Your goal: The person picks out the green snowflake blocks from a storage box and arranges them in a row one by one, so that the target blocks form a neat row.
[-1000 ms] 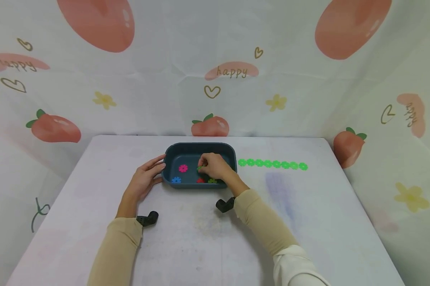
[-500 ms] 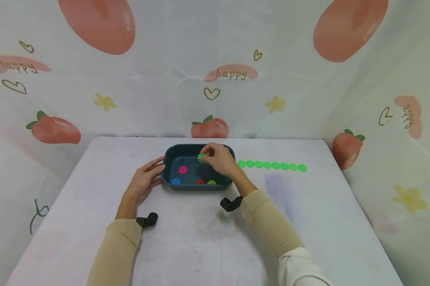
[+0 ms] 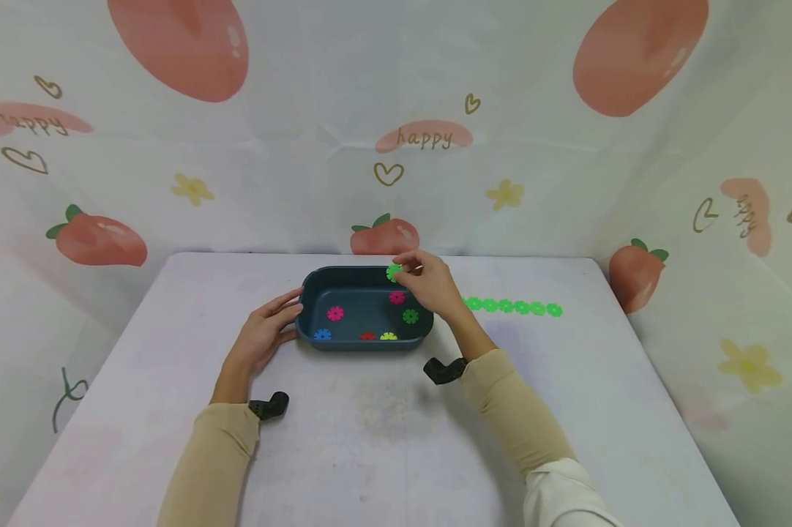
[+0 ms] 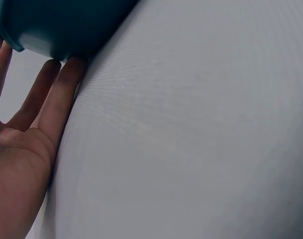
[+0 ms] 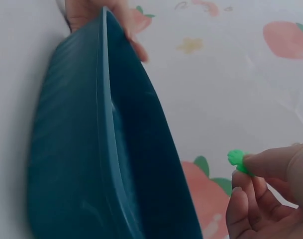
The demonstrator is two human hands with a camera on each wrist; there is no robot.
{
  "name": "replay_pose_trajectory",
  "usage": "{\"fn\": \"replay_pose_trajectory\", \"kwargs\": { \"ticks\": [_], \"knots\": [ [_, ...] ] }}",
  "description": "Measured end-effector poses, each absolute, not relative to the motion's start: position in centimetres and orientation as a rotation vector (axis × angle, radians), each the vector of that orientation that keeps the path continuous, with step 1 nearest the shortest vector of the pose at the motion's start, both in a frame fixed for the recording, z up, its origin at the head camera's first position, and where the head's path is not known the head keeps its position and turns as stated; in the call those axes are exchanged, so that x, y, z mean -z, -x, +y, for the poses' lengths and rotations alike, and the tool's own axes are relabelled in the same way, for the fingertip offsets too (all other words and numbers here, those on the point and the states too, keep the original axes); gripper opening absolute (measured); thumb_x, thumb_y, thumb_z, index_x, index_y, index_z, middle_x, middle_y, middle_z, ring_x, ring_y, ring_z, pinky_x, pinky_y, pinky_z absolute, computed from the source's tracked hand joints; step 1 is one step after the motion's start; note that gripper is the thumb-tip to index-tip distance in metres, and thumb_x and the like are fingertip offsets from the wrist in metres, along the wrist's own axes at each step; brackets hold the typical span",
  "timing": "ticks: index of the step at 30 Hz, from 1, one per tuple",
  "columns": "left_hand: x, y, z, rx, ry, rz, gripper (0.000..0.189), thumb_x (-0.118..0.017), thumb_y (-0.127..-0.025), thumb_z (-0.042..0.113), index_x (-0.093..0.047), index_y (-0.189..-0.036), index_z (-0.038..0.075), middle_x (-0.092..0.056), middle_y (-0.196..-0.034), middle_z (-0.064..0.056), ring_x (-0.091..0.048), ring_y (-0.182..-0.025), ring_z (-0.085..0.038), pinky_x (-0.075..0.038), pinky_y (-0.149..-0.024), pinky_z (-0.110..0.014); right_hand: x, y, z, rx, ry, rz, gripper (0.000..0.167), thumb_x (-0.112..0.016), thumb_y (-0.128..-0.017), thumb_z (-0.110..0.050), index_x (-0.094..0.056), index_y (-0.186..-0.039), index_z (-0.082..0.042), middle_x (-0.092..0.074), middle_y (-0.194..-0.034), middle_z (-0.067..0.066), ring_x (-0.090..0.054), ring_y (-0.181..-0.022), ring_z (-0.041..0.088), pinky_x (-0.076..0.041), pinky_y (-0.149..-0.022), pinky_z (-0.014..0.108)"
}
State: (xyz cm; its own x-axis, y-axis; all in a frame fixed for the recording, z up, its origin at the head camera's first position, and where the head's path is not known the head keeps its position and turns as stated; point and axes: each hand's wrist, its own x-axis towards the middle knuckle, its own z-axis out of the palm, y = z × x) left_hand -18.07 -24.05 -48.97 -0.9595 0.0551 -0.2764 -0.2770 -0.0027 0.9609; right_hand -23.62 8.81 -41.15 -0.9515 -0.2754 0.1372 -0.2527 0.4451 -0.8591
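A dark teal rectangular tub (image 3: 363,344) stands on the table with several flower-shaped plastic discs inside. My left hand (image 3: 261,333) rests its spread fingers against the tub's left end; in the left wrist view the fingertips (image 4: 74,67) touch the outer wall. Above the tub's back right corner, my right hand (image 3: 432,284) pinches a bright green flower disc (image 3: 393,273) between thumb and fingers. The right wrist view has this green disc (image 5: 237,158) clear of the tub. Inside lie pink (image 3: 335,313), blue (image 3: 322,334), red (image 3: 367,336), yellow (image 3: 388,336) and darker green (image 3: 411,316) discs.
A row of bright green flower discs (image 3: 506,306) lies to the right of the tub, its left end partly behind my right hand. The white table (image 3: 356,439) meets a printed cloth backdrop (image 3: 290,183) at its back edge.
My right hand has lifted the green disc from inside the tub and carried it up and to the right. A second pink disc and a darker green one have come into view. The left hand stays put.
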Motion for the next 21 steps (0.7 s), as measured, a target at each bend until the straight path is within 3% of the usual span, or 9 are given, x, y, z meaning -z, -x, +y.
{"fn": "replay_pose_trajectory", "kwargs": {
  "ticks": [10, 21],
  "knots": [
    [49.0, 17.7, -24.4, -2.059, 0.209, 2.025, 0.064, -0.066, -0.099, 0.039, -0.043, -0.157, 0.023, -0.034, -0.165, -0.012, -0.057, -0.123, -0.004, -0.058, -0.090, -0.022, 41.9, 23.7, 11.3, 1.611, 0.339, 2.648, 0.026, -0.070, -0.096, -0.017, -0.071, -0.121, -0.010, -0.064, -0.104, 0.009, -0.067, -0.095, 0.027, -0.055, -0.075, 0.026],
    [49.2, 18.0, -24.2, -2.043, 0.229, 2.021, 0.063, -0.067, -0.098, 0.042, -0.045, -0.155, 0.026, -0.029, -0.169, -0.003, -0.047, -0.135, -0.009, -0.057, -0.091, -0.021, 42.8, 23.5, 14.0, 1.708, 0.230, 2.618, 0.029, -0.068, -0.096, -0.015, -0.070, -0.124, -0.006, -0.062, -0.103, 0.009, -0.069, -0.095, 0.027, -0.057, -0.075, 0.024]
  ]
}}
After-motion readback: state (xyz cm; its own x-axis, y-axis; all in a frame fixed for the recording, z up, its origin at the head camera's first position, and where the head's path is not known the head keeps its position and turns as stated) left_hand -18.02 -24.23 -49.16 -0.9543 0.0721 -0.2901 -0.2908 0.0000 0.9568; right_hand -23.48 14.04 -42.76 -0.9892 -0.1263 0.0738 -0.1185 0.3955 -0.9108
